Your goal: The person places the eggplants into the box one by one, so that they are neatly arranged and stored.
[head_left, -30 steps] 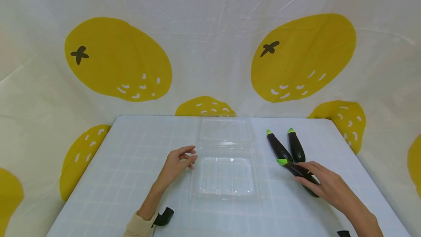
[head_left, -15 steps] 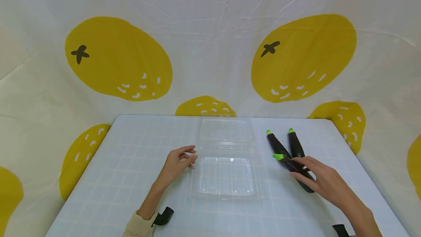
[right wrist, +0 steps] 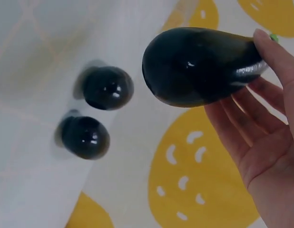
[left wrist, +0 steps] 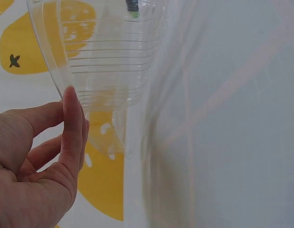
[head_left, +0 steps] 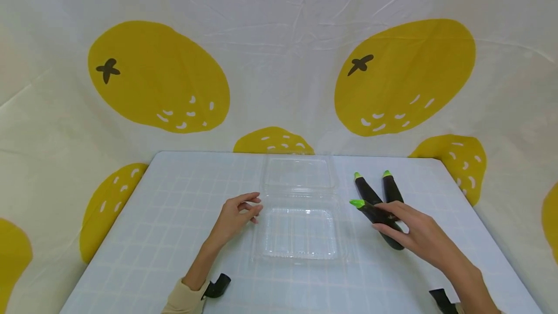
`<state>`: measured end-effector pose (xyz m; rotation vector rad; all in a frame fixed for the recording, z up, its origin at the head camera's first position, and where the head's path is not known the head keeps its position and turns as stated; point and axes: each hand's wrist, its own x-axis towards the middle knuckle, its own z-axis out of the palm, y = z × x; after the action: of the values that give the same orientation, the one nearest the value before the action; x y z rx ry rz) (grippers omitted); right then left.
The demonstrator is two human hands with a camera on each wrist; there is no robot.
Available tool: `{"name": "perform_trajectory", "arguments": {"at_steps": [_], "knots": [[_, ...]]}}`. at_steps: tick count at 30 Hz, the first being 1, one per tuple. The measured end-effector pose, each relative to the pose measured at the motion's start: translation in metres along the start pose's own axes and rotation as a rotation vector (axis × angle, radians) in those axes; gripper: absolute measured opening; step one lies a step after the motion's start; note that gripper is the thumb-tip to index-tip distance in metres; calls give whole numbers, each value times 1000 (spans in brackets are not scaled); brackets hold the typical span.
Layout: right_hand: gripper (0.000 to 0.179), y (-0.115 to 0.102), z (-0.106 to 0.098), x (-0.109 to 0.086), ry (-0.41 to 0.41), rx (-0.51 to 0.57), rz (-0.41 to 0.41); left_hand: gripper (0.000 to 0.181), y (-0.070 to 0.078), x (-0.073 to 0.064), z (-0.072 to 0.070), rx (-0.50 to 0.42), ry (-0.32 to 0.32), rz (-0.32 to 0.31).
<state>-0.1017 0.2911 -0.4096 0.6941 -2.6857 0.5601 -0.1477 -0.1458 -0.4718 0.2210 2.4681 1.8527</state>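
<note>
My right hand (head_left: 414, 227) pinches a glossy dark eggplant (head_left: 370, 213) near its bright green stem end, thumb on one side and fingers on the other. In the right wrist view this eggplant (right wrist: 194, 66) is close to the camera, its fat end pointing away from the palm. Two more eggplants (head_left: 367, 190) lie just beyond it, partly covered by the right hand and the held one. My left hand (head_left: 235, 217) is at the left edge of an opened clear plastic clamshell box (head_left: 301, 260). Its fingers are loosely bent, with fingertips right at the rim (left wrist: 52, 78).
The box's lid (head_left: 298, 173) is folded back flat toward the table's far edge. A pale checked cloth covers the table (head_left: 183, 183). Behind it hangs a white curtain (head_left: 279, 62) printed with yellow fruit. Black wrist mounts (head_left: 218, 286) sit at both wrists.
The right hand has carried its eggplant leftward and slightly away from the table's front, nearer the box. The left hand, the box and the other two eggplants have stayed put.
</note>
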Motion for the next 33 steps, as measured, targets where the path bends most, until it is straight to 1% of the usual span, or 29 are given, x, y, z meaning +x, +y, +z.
{"name": "perform_trajectory", "arguments": {"at_steps": [5, 15, 20, 24, 27, 31, 33], "knots": [[50, -6, 3, 8, 14, 41, -52, 46, -1, 0, 0, 4, -3, 7], [51, -20, 10, 21, 22, 107, -109, 47, -7, 1, -1, 15, -17, 16], [52, -26, 15, 29, 16, 168, -147, 47, -6, 1, -2, 14, -19, 19], [50, -32, 20, 35, 9, 184, -169, 47, -6, 1, -2, 16, -21, 26], [49, -36, 24, 39, 8, 195, -207, 47, -6, 2, -1, 14, -21, 25], [47, -42, 29, 45, -2, 233, -246, 47, -5, 1, -1, 15, -17, 20], [46, -45, 32, 47, -13, 249, -251, 47, -4, 0, -1, 17, -15, 21]]}}
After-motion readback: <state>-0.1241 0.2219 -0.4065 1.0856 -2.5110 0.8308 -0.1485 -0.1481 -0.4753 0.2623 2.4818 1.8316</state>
